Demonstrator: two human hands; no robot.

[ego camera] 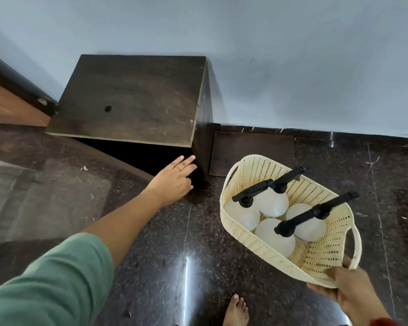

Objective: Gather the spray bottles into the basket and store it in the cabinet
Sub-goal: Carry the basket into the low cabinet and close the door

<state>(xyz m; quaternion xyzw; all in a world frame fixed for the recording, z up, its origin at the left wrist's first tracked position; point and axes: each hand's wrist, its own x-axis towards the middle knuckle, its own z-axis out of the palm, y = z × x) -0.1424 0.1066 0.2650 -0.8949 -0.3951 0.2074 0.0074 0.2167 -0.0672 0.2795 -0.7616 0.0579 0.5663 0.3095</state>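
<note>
Fingers [335, 272] of the right hand [346, 290] grip the cream basket [250, 238] holding four spray bottles [272, 204]; left hand [174, 180], fingers spread, seemingly touches the open cabinet [130, 97] edge.

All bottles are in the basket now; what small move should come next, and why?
Probably swing the cabinet door wider with the left hand: it reaches into the dark opening, while the right hand holds the basket with four spray bottles above the floor.
</note>
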